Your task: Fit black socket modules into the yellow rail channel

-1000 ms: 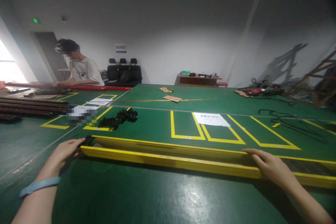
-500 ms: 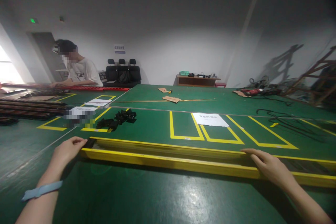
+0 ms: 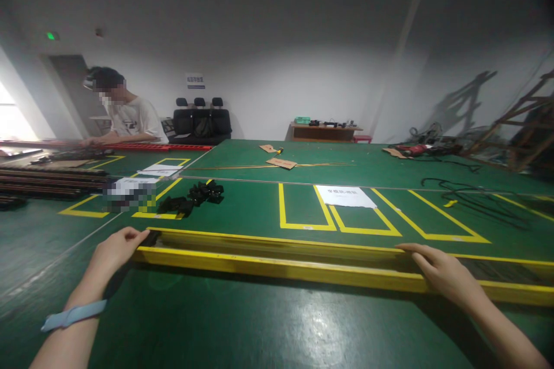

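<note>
One head-worn camera looks forward and down along a green table (image 3: 242, 323).

Green worktop (image 3: 242, 207): yellow tape outlines (image 3: 459, 238), white paper sheet (image 3: 346, 198) lying over part of them. Two cardboard pieces (image 3: 281, 164) farther back, thin rods (image 3: 333, 165) near them. Loose black cable (image 3: 476, 203) right side; red power tool (image 3: 417, 150) beyond. Left: stack of dark bars (image 3: 52, 181), red rail (image 3: 168, 147) behind, person in white T-shirt (image 3: 141, 120) at it. Back wall: black seats (image 3: 202, 124) below sign (image 3: 195, 79); brown side table (image 3: 320, 134) with green box (image 3: 302, 120); green light (image 3: 51, 36) upper left.
</note>
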`<state>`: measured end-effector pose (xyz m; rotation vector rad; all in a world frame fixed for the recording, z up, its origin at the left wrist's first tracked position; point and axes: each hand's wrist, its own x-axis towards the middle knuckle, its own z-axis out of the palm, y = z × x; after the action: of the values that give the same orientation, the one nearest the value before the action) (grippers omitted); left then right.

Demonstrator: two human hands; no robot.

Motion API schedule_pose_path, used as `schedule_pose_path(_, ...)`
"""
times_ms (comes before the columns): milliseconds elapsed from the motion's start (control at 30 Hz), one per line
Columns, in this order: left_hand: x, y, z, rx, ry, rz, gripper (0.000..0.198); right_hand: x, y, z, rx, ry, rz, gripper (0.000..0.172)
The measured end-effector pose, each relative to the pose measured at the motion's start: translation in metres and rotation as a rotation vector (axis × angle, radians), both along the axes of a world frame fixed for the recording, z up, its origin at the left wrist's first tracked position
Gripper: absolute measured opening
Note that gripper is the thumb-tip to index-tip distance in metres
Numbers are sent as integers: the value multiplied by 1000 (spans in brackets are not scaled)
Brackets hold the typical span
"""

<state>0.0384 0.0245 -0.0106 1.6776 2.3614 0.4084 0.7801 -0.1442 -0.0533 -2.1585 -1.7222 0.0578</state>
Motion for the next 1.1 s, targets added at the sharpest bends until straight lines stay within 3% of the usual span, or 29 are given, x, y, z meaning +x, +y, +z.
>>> schedule_pose_path(333,-2,1,-5,55,-30,-61,40,0,0,-1,29,-12,-4,43)
schedule_pose_path(700,13,-7,9,17,-3,-111,38,1,0,-2,38,0,4,43)
schedule_pose_path(1100,18,-10,3,94,88,-31,52,4,1,-3,26,11,-3,44)
